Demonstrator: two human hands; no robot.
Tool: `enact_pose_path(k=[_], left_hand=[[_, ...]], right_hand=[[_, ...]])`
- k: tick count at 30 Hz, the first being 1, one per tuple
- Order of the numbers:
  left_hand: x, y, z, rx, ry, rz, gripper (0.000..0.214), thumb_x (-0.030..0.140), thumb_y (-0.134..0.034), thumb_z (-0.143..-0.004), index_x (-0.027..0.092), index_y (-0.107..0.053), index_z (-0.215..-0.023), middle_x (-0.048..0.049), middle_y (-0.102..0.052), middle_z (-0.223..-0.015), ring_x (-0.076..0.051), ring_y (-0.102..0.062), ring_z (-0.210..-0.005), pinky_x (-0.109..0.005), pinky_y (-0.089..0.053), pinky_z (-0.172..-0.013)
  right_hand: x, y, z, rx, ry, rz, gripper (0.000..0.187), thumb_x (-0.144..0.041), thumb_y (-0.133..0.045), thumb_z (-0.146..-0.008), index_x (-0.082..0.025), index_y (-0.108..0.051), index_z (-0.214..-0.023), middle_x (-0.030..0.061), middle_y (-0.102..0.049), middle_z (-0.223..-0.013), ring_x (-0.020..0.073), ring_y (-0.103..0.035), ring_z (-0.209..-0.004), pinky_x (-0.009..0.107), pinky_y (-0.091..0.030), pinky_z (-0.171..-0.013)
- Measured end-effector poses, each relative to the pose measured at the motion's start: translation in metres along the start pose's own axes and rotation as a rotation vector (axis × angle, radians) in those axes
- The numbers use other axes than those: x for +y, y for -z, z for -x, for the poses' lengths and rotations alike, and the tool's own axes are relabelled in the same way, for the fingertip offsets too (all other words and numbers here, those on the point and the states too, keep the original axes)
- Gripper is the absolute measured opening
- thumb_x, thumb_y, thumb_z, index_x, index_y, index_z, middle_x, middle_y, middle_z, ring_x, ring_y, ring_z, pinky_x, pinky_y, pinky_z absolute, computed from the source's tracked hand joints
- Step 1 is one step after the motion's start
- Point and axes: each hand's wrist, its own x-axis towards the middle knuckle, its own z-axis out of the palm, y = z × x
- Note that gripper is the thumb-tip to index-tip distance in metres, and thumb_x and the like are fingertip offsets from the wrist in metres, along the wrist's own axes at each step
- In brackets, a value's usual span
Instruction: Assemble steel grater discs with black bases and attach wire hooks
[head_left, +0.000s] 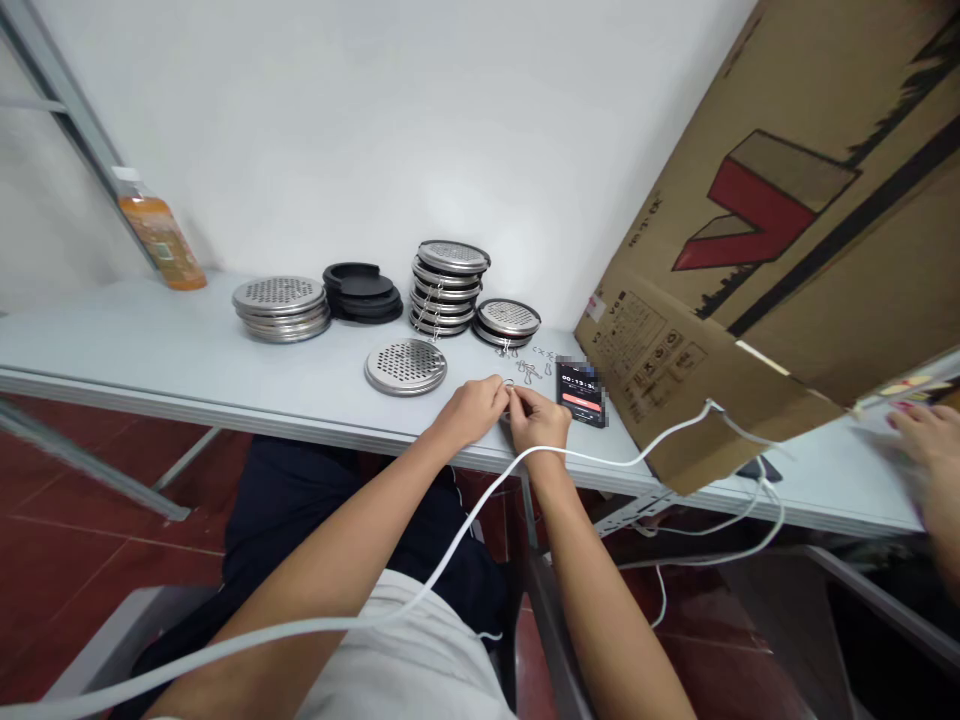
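Observation:
Near the table's front edge, my left hand point(478, 408) and my right hand point(538, 417) meet, fingertips pinched together. Between them is a small thin wire piece point(509, 382), mostly hidden by the fingers; its exact kind is too small to tell. Just beyond my hands lie several small bent metal wire clips point(527, 370). To the left of my left hand, a round perforated metal disc point(406, 366) lies flat. Behind the clips sits a short stack of a perforated disc with a black rim point(508, 318), with a metal clip at its front.
At the back stand a tall disc stack point(448, 285), black round holders point(362, 290) and more metal discs point(279, 305). An orange bottle point(163, 235) is far left. A phone point(581, 393) and large cardboard box point(675, 330) stand right. A white cable point(480, 505) crosses my arms; another person's hand point(930, 440) is far right.

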Motion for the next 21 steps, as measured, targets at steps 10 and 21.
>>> enact_pose_path(k=[10, 21], left_hand=[[0.0013, 0.0008, 0.002, -0.019, -0.022, -0.062, 0.027, 0.032, -0.037, -0.098, 0.02, -0.055, -0.083, -0.0054, -0.066, -0.074, -0.02, -0.06, -0.068, -0.029, -0.033, -0.061], [0.0044, -0.0008, 0.0026, -0.062, -0.01, -0.143, 0.027, 0.033, -0.035, -0.099, 0.02, -0.057, -0.09, -0.0084, -0.068, -0.079, -0.024, -0.065, -0.073, -0.03, -0.035, -0.062]], right_hand=[[0.0049, 0.0002, 0.0025, 0.029, 0.013, 0.018, 0.027, -0.031, -0.056, -0.087, -0.018, -0.079, -0.082, 0.0077, -0.076, -0.071, 0.0197, -0.07, -0.06, 0.027, -0.048, -0.06], [0.0107, 0.0007, 0.0021, 0.068, 0.062, 0.067, 0.028, -0.032, -0.055, -0.087, -0.018, -0.078, -0.08, 0.0082, -0.076, -0.07, 0.021, -0.07, -0.059, 0.027, -0.048, -0.057]])
